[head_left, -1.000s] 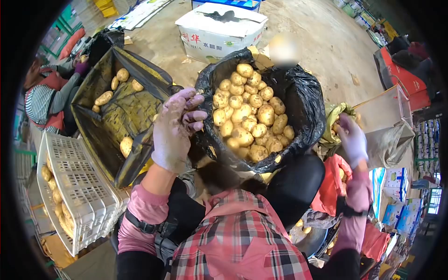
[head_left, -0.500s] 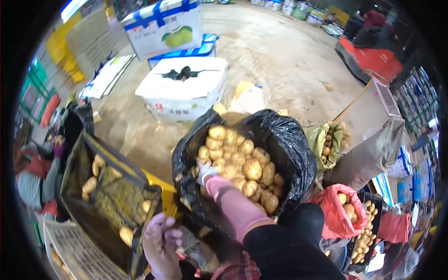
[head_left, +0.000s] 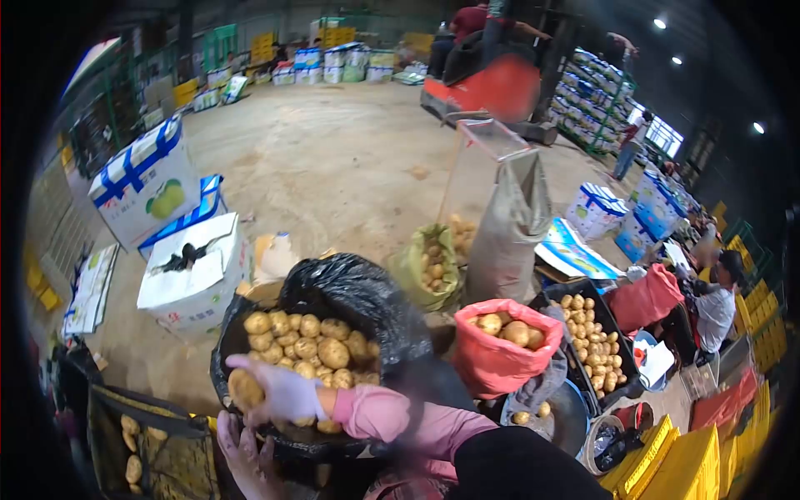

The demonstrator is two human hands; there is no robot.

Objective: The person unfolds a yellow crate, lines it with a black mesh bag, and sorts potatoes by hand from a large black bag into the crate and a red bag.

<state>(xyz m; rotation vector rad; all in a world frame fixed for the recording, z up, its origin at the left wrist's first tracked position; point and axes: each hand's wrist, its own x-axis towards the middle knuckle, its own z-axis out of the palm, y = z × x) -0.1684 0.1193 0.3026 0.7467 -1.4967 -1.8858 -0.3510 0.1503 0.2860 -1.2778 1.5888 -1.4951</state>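
Note:
Potatoes [head_left: 333, 353] fill a box lined with a black plastic bag [head_left: 343, 287] in front of me. My right hand [head_left: 289, 393], in a pale glove with a pink sleeve, is closed round a potato [head_left: 245, 390] above the box's left side. Just below it, my left hand [head_left: 247, 462] has its fingers apart and nothing in them. Close to its left stands a dark, dirty crate [head_left: 179, 421] with a few loose potatoes [head_left: 132, 446] inside.
On the right stand a red bag [head_left: 500, 367] of potatoes, a green sack [head_left: 429, 267], a tall grey sack [head_left: 510, 229] and a black crate [head_left: 637, 387]. White cartons [head_left: 187, 287] are at left. A red vehicle [head_left: 487, 87] and several people are farther back.
My view has swung right. My right hand has come up from among the potatoes with one in its grip. My left hand stays open, now close beside the right.

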